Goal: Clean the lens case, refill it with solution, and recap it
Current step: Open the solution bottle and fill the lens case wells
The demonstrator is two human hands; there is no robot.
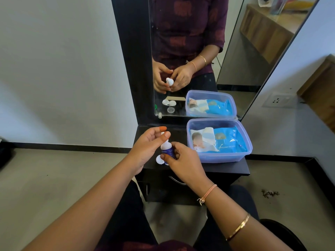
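You were seated at the small black table (228, 169) in front of the mirror (235, 69), and you looked to be at the start of the refill step. Your right hand (183, 160) gripped the solution bottle (165, 148) round its blue-labelled body and held it roughly upright above the table. Your left hand (146, 147) was at the bottle's white top, thumb and forefinger curled close together just over it. A speck of white showed between them, perhaps the bottle's cap, but I could not tell whether you were really pinching anything.

The lens case (159, 159) lay on the table directly under your hands, with only one white round part showing past the bottle. Its reflection showed white round pieces and a small clear cup lying apart, so it seemed to be uncapped. Whether it had been wiped clean, or held any solution, could not be made out.

The plastic tub (223, 158) stood open just to the right, with the pack of baby wet wipes (230, 140) inside it.

By my reading, no solution had gone in, since the bottle was not tipped toward the case. That left the filling of the wells and then the recapping.
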